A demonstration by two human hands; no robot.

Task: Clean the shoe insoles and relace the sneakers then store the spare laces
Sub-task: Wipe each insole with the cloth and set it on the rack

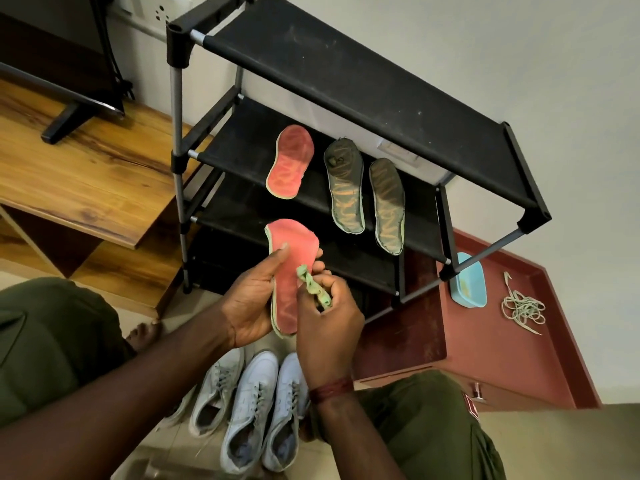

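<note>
My left hand (254,301) grips a red insole (289,268) upright in front of the black shoe rack (346,77). My right hand (327,322) pinches a small crumpled green cloth (311,285) against the insole's face. A second red insole (291,162) and two dark insoles (344,188) (388,206) lie on the rack's middle shelf. White sneakers (254,407) stand on the floor below my arms, several side by side. A bundle of spare laces (523,308) lies on the red-brown cabinet top (495,348) at the right.
A light blue plastic tub (469,282) sits on the cabinet top beside the rack's leg. A wooden TV stand (86,174) with a screen's foot (64,123) is at the left. My knees in olive trousers frame the sneakers.
</note>
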